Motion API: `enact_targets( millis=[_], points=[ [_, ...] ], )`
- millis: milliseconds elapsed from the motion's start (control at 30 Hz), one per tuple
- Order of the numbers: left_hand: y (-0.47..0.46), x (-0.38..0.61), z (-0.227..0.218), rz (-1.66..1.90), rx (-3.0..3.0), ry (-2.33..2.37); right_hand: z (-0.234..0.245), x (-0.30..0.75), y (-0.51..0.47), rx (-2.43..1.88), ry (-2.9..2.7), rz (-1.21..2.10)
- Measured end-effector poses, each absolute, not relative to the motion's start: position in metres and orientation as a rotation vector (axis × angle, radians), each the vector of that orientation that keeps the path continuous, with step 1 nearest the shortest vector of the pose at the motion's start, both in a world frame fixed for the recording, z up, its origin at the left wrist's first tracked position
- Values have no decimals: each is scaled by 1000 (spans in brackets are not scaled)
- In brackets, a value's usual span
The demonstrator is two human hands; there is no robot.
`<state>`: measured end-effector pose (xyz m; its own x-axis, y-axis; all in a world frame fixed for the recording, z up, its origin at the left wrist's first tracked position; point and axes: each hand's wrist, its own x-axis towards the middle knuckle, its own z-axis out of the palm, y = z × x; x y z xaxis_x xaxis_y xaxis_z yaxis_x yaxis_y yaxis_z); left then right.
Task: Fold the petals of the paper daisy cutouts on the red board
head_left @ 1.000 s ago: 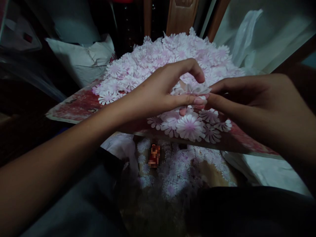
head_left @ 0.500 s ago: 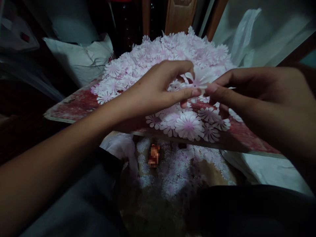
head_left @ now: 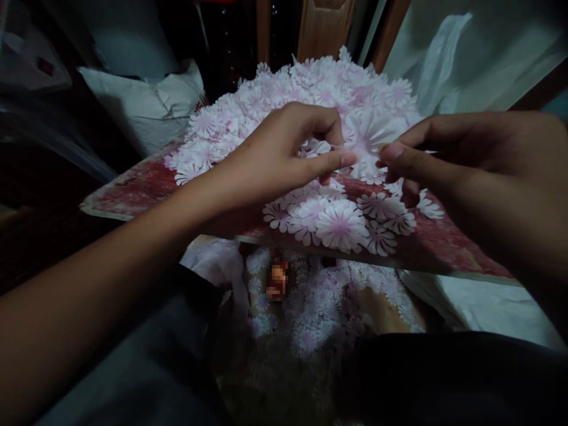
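Observation:
Between my two hands hangs a white artificial flower [head_left: 366, 137] with a pale pink centre, slightly blurred. My left hand [head_left: 302, 148] is closed, its thumb and forefinger pinching the flower on its left side, near the centre. At the opposite edge, a petal is pinched by the thumb and forefinger of my right hand [head_left: 448, 151], whose other fingers curl beneath. A large heap of similar white and pink flowers [head_left: 261, 100] rises behind the hands. Several more loose flowers [head_left: 341, 225] lie below them by the near edge.
The heap rests on a worn red tabletop [head_left: 137, 189]. More flowers [head_left: 319, 302] are spread lower down, beneath the table edge. White sacks stand at the left [head_left: 137, 100] and lower right [head_left: 492, 305]. A wooden panel [head_left: 326, 29] is behind.
My right hand has shifted a little to the right, widening the gap between the hands. The held flower has turned and now shows more of its spread petals.

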<state>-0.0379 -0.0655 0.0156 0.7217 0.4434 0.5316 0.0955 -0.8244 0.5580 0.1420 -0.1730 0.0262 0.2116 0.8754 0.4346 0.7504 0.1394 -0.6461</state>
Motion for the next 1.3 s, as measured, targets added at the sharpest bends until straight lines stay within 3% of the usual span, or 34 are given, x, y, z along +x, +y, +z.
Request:
enact_targets(
  millis=[967, 1300],
  points=[
    [-65, -34, 18, 1065, 2238, 612, 25, 154, -175, -1688, -1635, 227],
    [-64, -33, 18, 1068, 2026, 546, 25, 151, -181, -1497, -2189, 927]
  ],
)
